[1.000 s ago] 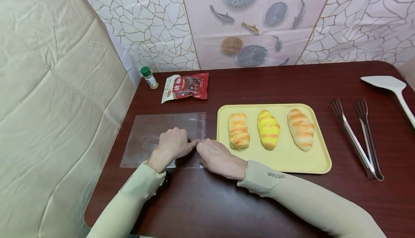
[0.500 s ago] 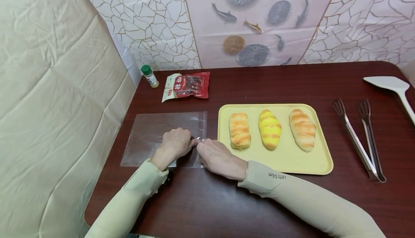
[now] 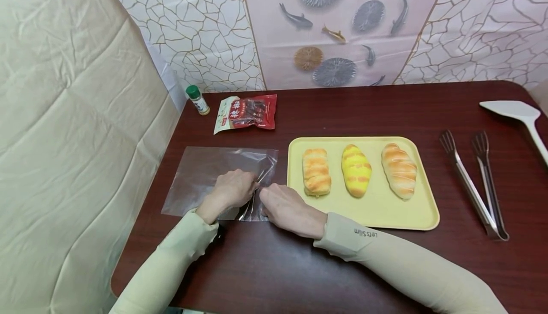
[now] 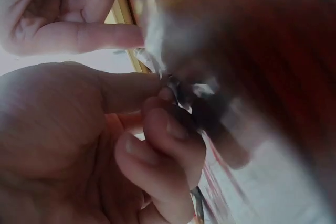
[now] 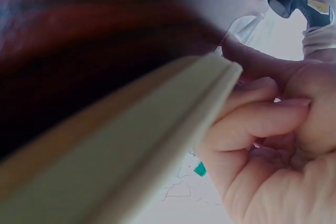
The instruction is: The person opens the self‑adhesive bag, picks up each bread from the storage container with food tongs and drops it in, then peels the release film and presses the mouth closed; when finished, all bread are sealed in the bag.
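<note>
A clear plastic bag lies flat on the dark red table, left of the tray, in the head view. My left hand pinches its film near the right end, where creases run between the two hands. Just to the right, my right hand pinches the bag's right edge, its other fingers curled. In the left wrist view the left thumb meets the fingers on the film. The tray's rim covers much of the right wrist view beside the right hand.
A yellow tray carries three breads: a ridged one, a yellow one and a striped one. Metal tongs and a white spatula lie right. A red food packet and green-capped bottle are at the back left.
The bag's right end has gone from flat to creased and pulled up between the hands. Its left part shifted slightly up and right. Both hands stay almost in place.
</note>
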`<state>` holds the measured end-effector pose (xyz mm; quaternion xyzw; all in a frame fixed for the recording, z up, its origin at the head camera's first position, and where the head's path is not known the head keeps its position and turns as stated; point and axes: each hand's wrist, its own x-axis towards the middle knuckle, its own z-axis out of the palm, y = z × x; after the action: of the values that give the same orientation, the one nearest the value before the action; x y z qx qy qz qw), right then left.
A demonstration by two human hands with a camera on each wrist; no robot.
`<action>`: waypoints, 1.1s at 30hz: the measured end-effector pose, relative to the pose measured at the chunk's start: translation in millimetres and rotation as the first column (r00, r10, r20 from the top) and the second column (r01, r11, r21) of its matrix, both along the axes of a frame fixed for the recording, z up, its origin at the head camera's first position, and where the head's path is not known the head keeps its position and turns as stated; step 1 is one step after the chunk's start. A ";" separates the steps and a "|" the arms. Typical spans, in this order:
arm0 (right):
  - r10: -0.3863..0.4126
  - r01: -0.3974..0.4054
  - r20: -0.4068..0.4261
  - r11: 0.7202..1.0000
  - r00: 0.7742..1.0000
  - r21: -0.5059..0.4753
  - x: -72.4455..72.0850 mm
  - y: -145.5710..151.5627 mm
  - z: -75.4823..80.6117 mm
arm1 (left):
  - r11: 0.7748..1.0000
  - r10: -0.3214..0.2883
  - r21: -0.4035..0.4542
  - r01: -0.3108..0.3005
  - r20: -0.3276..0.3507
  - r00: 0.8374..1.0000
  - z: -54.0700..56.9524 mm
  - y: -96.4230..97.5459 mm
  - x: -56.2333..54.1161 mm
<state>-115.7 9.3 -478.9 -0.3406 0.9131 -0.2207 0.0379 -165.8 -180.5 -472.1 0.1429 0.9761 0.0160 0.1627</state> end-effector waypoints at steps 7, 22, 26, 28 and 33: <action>-0.015 0.014 0.000 0.999 1.000 0.049 1.5 -1.8 1.1 | 0.993 0.012 0.118 -0.005 -0.057 0.998 -2.9 -9.5 3.1; -0.040 0.042 -0.042 0.997 0.998 0.057 8.3 -1.6 15.1 | 0.958 0.132 0.271 -0.094 -0.126 0.983 62.8 -2.9 34.1; -0.074 0.095 -0.135 0.983 0.988 0.157 24.2 -7.3 54.3 | 0.955 0.153 0.273 -0.114 -0.126 0.980 76.2 1.0 41.6; -0.065 0.102 -0.172 0.972 0.983 0.214 29.9 -9.4 67.8 | 0.955 0.154 0.274 -0.113 -0.134 0.979 79.1 1.0 43.5; -0.006 0.083 -0.244 0.948 0.970 0.306 33.1 -11.2 70.7 | 0.947 0.154 0.306 -0.099 -0.161 0.975 78.8 -2.9 43.8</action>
<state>-82.6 -1.9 -408.2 -0.3336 0.9419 -0.0308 -0.0240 -122.0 -183.3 -393.4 0.1034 0.9806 0.1595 0.0479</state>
